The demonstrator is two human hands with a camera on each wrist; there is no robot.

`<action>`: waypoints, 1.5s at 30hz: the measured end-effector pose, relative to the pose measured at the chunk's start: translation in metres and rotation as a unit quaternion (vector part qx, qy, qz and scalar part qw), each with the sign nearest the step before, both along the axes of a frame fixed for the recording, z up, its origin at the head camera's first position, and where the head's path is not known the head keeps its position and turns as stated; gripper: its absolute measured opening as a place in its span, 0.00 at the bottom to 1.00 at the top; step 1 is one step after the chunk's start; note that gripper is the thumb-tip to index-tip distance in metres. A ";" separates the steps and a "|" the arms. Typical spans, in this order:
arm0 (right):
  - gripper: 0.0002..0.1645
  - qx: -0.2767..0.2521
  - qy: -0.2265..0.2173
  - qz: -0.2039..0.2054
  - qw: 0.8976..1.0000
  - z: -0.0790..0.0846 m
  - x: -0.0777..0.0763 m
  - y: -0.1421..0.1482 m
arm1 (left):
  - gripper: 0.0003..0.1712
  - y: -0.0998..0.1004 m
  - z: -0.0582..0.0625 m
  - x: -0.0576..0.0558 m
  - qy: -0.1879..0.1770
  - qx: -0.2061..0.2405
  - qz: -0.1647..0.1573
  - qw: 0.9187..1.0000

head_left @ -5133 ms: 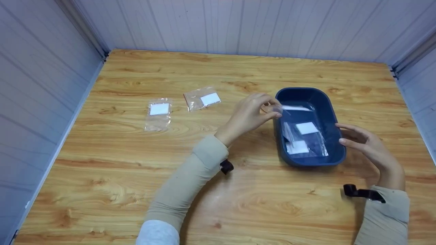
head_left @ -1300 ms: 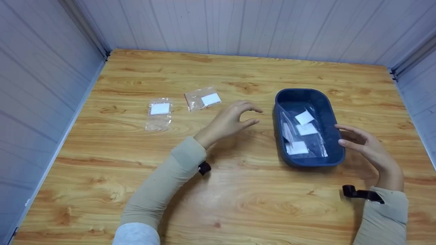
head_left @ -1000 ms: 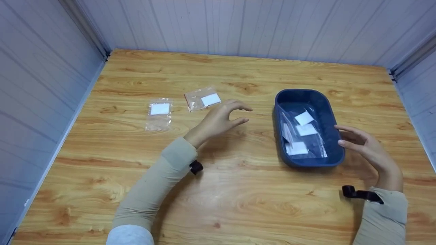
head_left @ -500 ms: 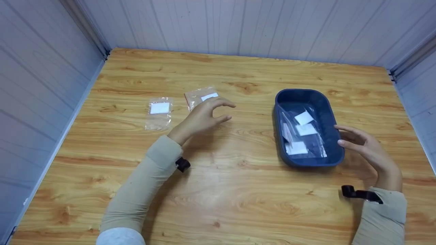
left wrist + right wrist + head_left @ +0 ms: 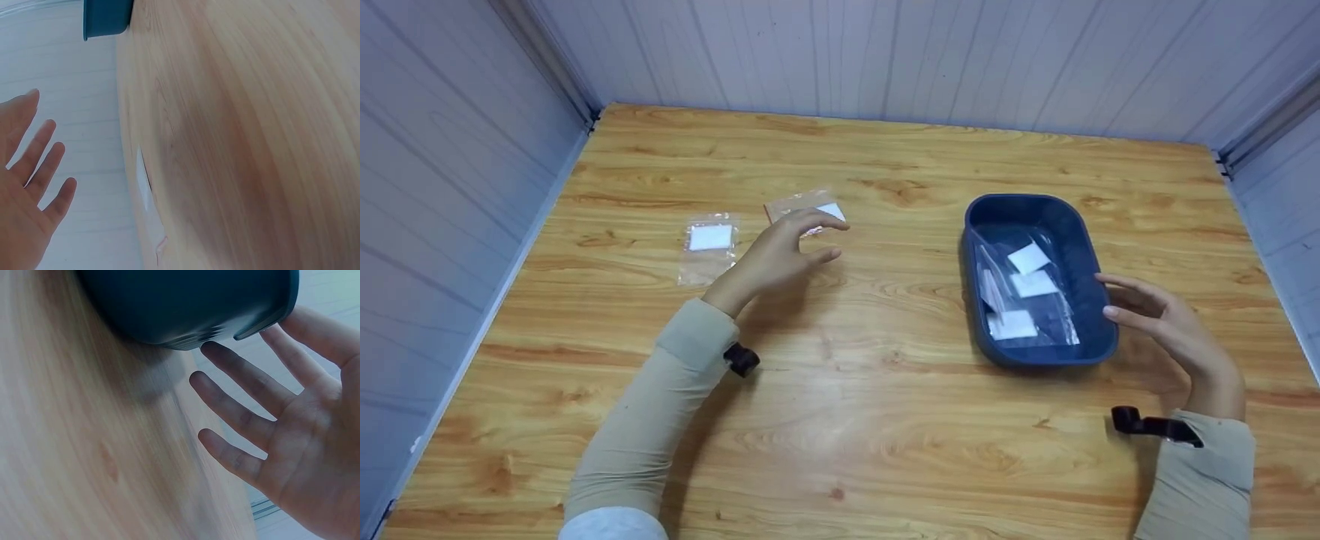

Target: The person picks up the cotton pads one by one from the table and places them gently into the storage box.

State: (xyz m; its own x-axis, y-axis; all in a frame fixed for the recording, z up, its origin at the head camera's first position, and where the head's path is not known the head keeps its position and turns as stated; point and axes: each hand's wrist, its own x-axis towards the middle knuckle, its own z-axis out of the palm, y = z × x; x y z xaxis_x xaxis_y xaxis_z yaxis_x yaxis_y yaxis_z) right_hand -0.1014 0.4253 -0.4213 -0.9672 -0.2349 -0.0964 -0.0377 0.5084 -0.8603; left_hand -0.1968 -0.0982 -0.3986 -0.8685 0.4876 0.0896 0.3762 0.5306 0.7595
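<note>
My left hand [image 5: 772, 259], fingers spread with a gap between thumb and forefinger, holds nothing. It is above the table, partly covering a clear zip bag [image 5: 832, 211] with a white card and a red edge. To its left lies another clear zip bag [image 5: 710, 237] with a white card. My right hand [image 5: 1185, 334] is at the right rim of a dark blue plastic bin [image 5: 1086, 304]. In the right wrist view, its thumb and forefinger touch the bin [image 5: 191, 309] at the rim, while the other fingers extend loosely below.
Inside the bin lie several clear bags with white cards [image 5: 1033, 283], overlapping one another. The wood-grain table [image 5: 900, 450] ends at pale panel walls [image 5: 855, 60] at the back and on both sides. Dark wrist cameras [image 5: 742, 360] are strapped to both sleeves.
My left hand let a bag go into the bin and has since moved left, away from the bin, to the bag with the red edge. The right hand stays at the rim.
</note>
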 end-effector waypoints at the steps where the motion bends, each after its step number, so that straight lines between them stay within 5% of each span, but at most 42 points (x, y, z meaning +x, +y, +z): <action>1: 0.30 0.000 0.002 0.000 1.000 0.000 0.000 0.000 | 0.21 -0.002 -0.001 0.000 -0.005 -0.002 0.000 1.000; 16: 0.30 -0.008 0.003 0.001 1.000 0.000 0.000 0.000 | 0.20 -0.022 -0.008 -0.008 -0.033 -0.022 0.021 0.999; 45: 0.30 -0.002 -0.006 -0.005 1.000 0.001 0.003 0.001 | 0.23 -0.037 -0.024 -0.045 -0.089 0.005 0.065 0.994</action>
State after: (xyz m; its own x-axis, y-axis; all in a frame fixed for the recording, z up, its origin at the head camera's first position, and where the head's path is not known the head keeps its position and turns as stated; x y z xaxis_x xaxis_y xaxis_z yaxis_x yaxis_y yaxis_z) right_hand -0.0981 0.4261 -0.4200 -0.9683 -0.2256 -0.1076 -0.0218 0.5050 -0.8628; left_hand -0.2422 -0.1349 -0.4225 -0.9266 0.3700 -0.0669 0.1644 0.5586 0.8130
